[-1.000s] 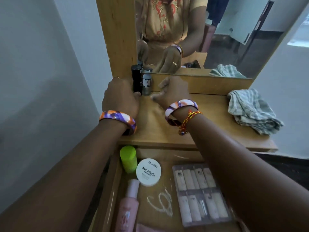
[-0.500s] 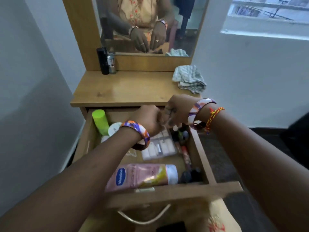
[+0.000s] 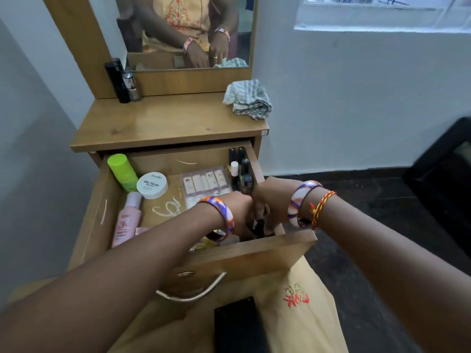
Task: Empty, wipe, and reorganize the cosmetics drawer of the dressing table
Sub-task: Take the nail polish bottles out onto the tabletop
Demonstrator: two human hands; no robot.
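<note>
Drawer [image 3: 242,253], light wood with a metal handle, is pulled open under the wooden counter [image 3: 163,123], still mostly full, so emptying looks in hand. Left to right inside: lime-green cylindrical bottle [image 3: 121,171], pink plastic bottle [image 3: 127,220], round white nail-polish tub [image 3: 152,185], clear false-nail tray [image 3: 204,182], dark small bottles [image 3: 242,166] along the right wall. Left hand [image 3: 239,212] and right hand [image 3: 270,202] meet at the front-right corner, fingers curled around small dark items, exact grip unclear; next, lift them onto the counter.
</note>
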